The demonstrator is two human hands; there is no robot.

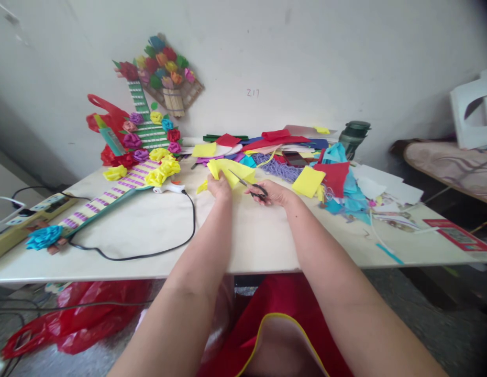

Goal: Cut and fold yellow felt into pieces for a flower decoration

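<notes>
My left hand is closed on a sheet of yellow crepe paper, held just over the middle of the table. In my right hand is a pair of scissors with black handles, fingers wrapped round the loops. The blades point up and left and overlap the paper's lower right side. Whether they are cutting into it I cannot tell. A folded yellow paper piece lies to the right of my right hand, next to a red piece.
A glue gun with a black cord lies left of my hands. Further left stands a flower-decorated guitar shape. Coloured paper and purple shreds line the back. A dark bottle and blue scraps are at right; a power strip sits far left.
</notes>
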